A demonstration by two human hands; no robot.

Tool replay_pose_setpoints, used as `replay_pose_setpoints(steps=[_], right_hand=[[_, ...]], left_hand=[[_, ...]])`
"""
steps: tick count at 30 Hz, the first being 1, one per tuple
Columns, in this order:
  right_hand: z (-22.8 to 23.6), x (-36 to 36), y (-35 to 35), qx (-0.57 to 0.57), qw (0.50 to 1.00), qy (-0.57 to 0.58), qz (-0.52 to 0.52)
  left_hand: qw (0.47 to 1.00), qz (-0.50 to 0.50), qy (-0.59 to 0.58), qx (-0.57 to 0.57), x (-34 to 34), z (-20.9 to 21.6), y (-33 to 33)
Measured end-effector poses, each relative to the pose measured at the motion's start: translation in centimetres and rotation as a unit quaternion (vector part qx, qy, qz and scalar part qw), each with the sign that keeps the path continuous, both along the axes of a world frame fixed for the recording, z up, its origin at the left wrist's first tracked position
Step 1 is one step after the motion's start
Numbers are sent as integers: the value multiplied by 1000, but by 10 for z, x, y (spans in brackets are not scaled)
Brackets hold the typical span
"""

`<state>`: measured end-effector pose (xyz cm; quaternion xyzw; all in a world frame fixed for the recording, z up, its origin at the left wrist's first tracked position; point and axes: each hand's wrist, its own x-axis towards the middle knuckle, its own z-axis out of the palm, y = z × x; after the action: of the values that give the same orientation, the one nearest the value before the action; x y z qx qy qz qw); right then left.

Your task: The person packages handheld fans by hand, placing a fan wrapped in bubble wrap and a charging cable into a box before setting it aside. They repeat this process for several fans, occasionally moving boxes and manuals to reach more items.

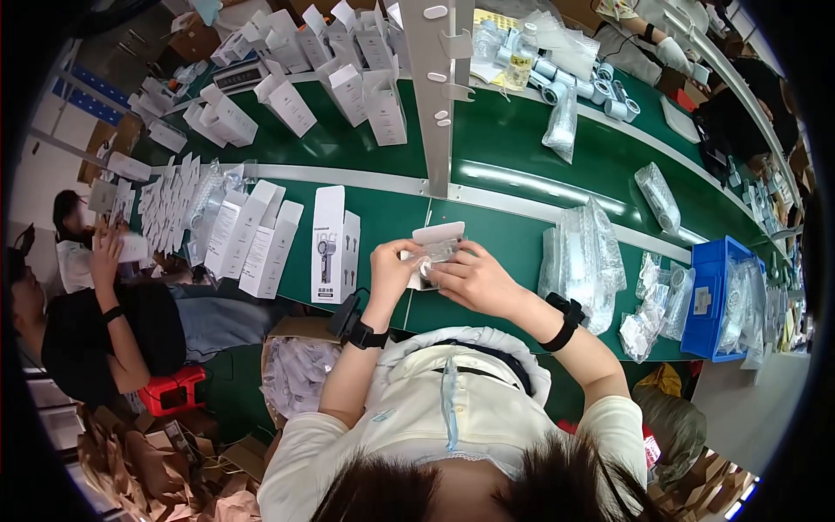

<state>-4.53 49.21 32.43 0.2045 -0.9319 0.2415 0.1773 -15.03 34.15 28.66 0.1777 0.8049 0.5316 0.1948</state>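
Note:
Over the green worktop, both my hands are closed around a small white box (438,232) whose flap stands up at the far side. My left hand (395,271) grips its left side. From the right, the fingers of my right hand (477,277) press at its opening. Between my fingers shows a pale round part in clear wrap; its kind is mostly hidden. Left of my hands stands an upright white box with a handheld fan picture (328,248), next to more white boxes (270,252). To the right lies a pile of bubble-wrapped items (584,265).
A blue bin (706,300) with bagged fans stands at the right edge. Beyond a metal post (432,104), a green conveyor carries open white boxes (383,109) and a bagged fan (657,198). A co-worker (96,335) sits at left. A carton of plastic bags (300,370) stands below the bench.

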Motion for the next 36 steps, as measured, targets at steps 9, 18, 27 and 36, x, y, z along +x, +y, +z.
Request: replay_pose_setpoints(steps=[9,18,27,36], right_hand=[[-8,4,-4,58,992,-106,-40],[2,23,2,194,973,-125,-27],[-12,40,24,54,996,-13,-65],[-68,34,21,-318,931,-111,-138]], left_hand=[[999,13,-21,47,7,2,2],[994,0,38,98,30,-7,25],[997,45,9,66,35,-14,24],[994,-37,14,105,34,-12,24]])
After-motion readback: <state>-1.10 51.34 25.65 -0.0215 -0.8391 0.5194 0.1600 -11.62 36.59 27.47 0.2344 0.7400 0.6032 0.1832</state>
